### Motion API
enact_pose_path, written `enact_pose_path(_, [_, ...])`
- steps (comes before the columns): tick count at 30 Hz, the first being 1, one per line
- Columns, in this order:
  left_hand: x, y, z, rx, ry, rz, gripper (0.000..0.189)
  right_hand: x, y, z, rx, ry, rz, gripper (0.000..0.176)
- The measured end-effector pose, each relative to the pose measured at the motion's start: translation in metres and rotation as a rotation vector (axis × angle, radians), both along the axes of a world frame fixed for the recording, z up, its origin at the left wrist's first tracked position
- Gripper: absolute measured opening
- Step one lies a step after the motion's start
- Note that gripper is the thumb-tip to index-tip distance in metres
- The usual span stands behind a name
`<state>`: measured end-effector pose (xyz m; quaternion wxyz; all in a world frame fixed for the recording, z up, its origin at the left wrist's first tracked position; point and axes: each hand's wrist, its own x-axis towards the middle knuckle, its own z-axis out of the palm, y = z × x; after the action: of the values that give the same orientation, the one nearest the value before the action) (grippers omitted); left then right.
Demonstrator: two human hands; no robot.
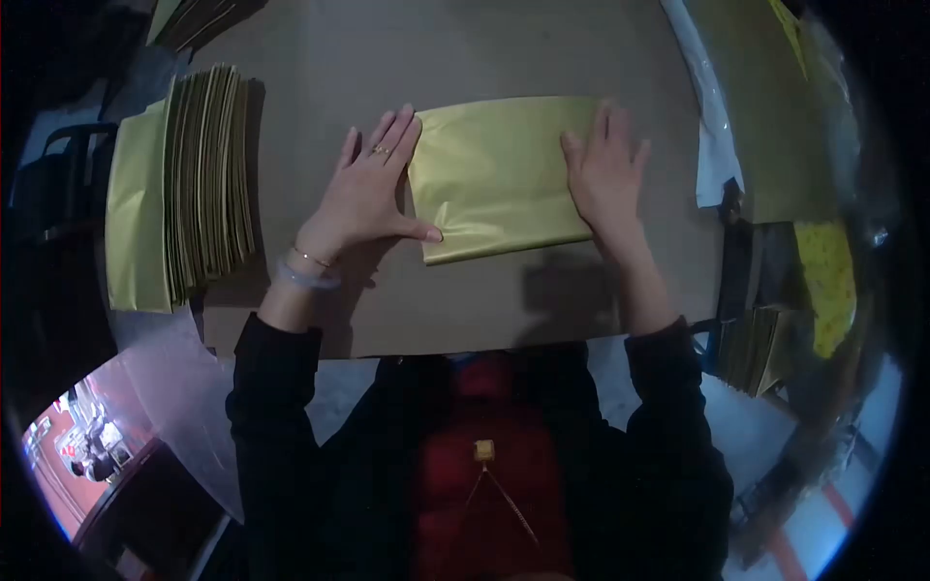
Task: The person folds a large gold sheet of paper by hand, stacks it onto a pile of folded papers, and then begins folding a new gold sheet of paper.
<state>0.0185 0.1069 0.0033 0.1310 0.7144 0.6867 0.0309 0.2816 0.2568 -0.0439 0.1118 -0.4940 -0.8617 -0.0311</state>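
A gold, slightly shiny folded paper packet (499, 179) lies flat on the brown work surface (455, 315) in front of me. My left hand (366, 198) is at its left end, fingers spread, with the thumb on the lower left corner and the fingertips along the left edge. My right hand (608, 179) rests flat over the right end, its fingers pointing away from me and hiding that edge. Creases show near the packet's lower left corner.
Left of the packet stands a thick stack of similar gold pieces (208, 184), with more at the far left corner (199, 21). A silvery plastic strip (712, 126) runs along the right side. Beyond it hangs a yellow patterned piece (826, 286), with another bundle (746, 353) lower down.
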Motion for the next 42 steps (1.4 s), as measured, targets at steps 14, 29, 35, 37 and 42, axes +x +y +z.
enact_pose_path(14, [0.001,0.005,-0.006,-0.046,0.128,0.005,0.117,-0.097,-0.071,-0.008,0.021,0.147,0.429,0.048])
enact_pose_path(29, [0.007,0.02,0.006,-0.269,0.253,-0.031,0.15,-0.062,-0.142,0.007,-0.049,0.132,0.438,0.051])
enact_pose_path(35, [0.004,0.023,0.002,-0.298,0.295,-0.033,0.146,-0.049,-0.168,0.004,-0.157,0.213,0.582,0.056])
enact_pose_path(37, [0.004,0.023,0.0,-0.294,0.317,-0.033,0.146,-0.047,-0.172,0.006,-0.162,0.228,0.576,0.06])
enact_pose_path(42, [0.009,0.023,0.009,-0.326,0.316,-0.029,0.152,-0.024,-0.167,0.01,-0.162,0.242,0.558,0.059])
